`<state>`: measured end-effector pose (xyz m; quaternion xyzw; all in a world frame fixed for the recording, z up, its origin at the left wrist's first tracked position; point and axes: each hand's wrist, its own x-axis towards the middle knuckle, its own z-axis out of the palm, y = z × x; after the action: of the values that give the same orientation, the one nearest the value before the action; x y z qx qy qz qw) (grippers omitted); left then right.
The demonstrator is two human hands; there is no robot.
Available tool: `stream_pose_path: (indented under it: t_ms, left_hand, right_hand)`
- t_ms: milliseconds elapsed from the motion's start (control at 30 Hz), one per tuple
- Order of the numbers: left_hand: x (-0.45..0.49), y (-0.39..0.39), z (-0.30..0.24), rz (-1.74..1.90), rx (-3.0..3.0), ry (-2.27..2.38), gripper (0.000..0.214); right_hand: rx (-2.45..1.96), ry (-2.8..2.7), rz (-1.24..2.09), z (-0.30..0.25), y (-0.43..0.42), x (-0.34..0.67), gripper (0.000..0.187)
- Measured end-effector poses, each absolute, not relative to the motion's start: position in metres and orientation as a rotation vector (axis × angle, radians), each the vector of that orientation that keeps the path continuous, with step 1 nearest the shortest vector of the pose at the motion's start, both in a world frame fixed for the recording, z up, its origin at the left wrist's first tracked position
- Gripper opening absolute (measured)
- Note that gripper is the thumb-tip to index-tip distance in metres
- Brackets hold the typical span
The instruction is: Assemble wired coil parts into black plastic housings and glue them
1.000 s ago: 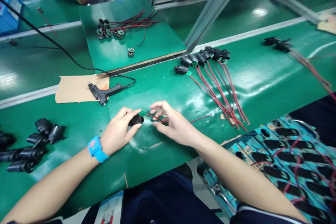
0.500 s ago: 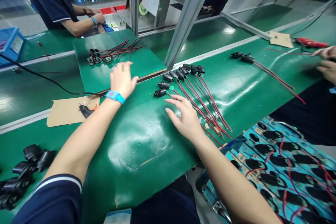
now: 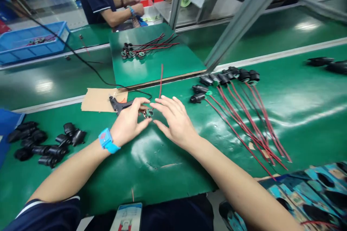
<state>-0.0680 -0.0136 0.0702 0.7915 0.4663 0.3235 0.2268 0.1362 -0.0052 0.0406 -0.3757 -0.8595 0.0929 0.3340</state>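
My left hand (image 3: 129,120), with a blue wristband, pinches a small round coil part (image 3: 148,113) over the green table. A red and black wire (image 3: 161,79) runs from that part up and away from me. My right hand (image 3: 173,119) is beside it, fingers spread, fingertips close to the part. A black glue gun (image 3: 119,104) lies just behind my left hand, partly on a piece of cardboard (image 3: 96,100).
A row of black housings with red wires (image 3: 230,79) lies to the right. Loose black housings (image 3: 46,140) lie at left. More coil parts (image 3: 131,54) sit on a raised green board. A blue bin (image 3: 29,45) and another person stand at the back. A patterned tray (image 3: 311,198) is at bottom right.
My left hand reached to the raised board and came back holding a wired coil part. My right hand moved left to meet it. The earlier black housing now lies in the row at right.
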Motion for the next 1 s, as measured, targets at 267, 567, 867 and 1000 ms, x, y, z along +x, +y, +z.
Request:
stream_pose_path:
  t_ms: [267, 567, 867, 1000]
  left_hand:
    - [-0.108, -0.102, 0.053, 1.068, 1.774, 1.445, 0.056]
    - [-0.115, -0.112, 0.032, 1.235, 1.851, 1.339, 0.030]
    - [-0.114, -0.109, 0.038, 1.212, 1.935, 1.357, 0.008]
    - [-0.113, -0.108, 0.040, 1.173, 1.371, 1.149, 0.025]
  right_hand:
    - [-0.775, -2.174, 1.200, 0.054, -0.028, 0.098, 0.011]
    - [-0.878, -1.781, 1.760, 0.045, -0.042, 0.084, 0.025]
    - [-0.959, -1.794, 1.487, 0.039, -0.044, 0.084, 0.023]
    - [-0.906, -1.869, 1.369, 0.039, -0.043, 0.088, 0.021]
